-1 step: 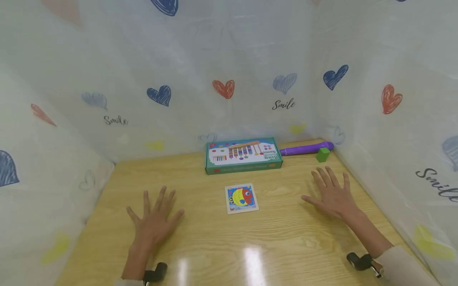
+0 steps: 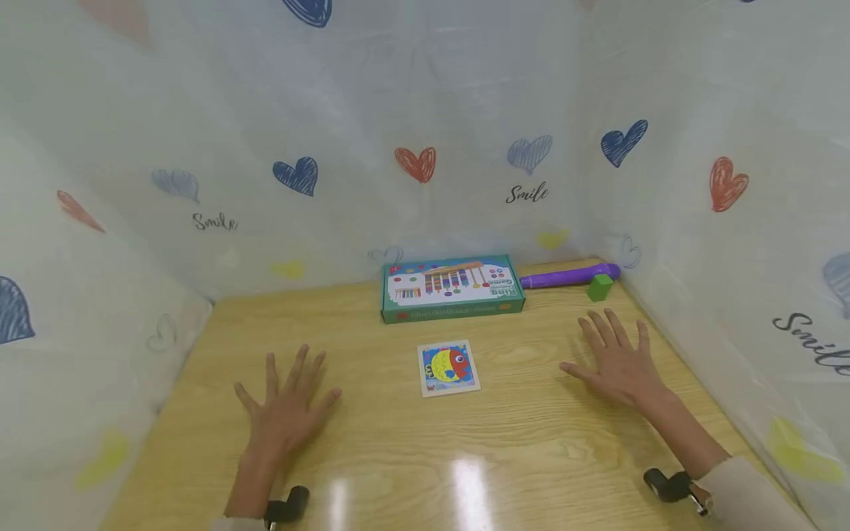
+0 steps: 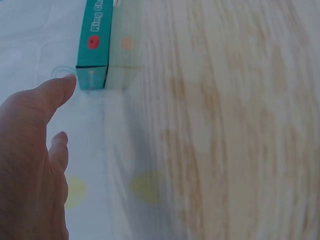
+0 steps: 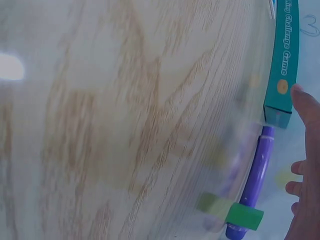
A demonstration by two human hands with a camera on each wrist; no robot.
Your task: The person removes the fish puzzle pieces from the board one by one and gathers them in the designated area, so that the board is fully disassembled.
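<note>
My left hand [image 2: 282, 417] is at the left side of the wooden table, fingers spread and holding nothing. On the right side my right hand [image 2: 620, 369] is spread too, also without anything in it. Between the hands lies a square fish picture puzzle [image 2: 448, 368], with a yellow and red fish on blue. A green block [image 2: 600, 287] stands just beyond the right fingertips. Behind it lies a purple stick-shaped thing [image 2: 564, 277], its exact kind unclear. The green ring game box [image 2: 453, 289] lies at the back; both wrist views show one end of it.
White curtains printed with hearts [image 2: 416, 164] and the word Smile surround the table [image 2: 398, 457] at the back and both sides. A small black wrist camera [image 2: 288, 505] is strapped by the left wrist, and another black camera [image 2: 667, 485] by the right.
</note>
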